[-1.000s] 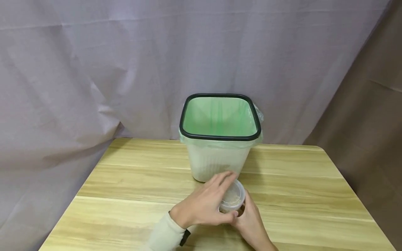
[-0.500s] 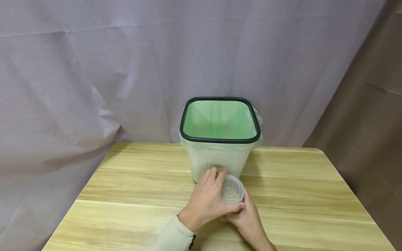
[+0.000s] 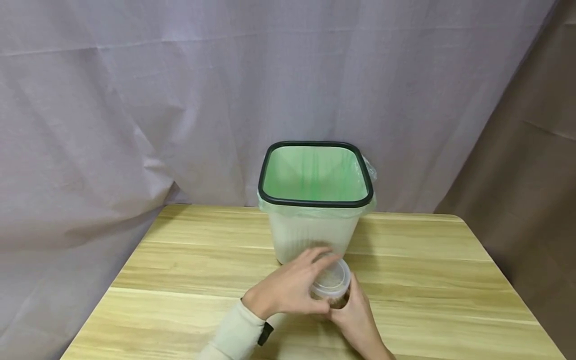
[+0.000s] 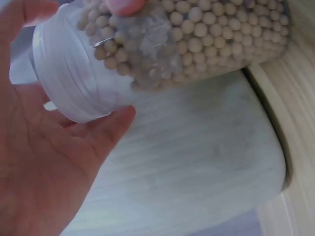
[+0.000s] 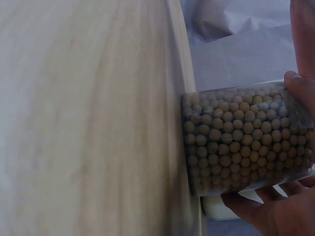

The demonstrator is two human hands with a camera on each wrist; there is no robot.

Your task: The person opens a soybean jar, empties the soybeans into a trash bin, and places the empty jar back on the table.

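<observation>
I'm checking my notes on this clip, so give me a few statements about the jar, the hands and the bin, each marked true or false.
1. The jar is full of small round beans. True.
2. The left hand grips the jar's lid. True.
3. The right hand rests flat on the table, away from the jar. False: it holds the jar's body from below.
4. The bin has a black bag inside. False: the bag is green; only the rim is black.
5. The bin stands behind the jar, farther from the person. True.
</observation>
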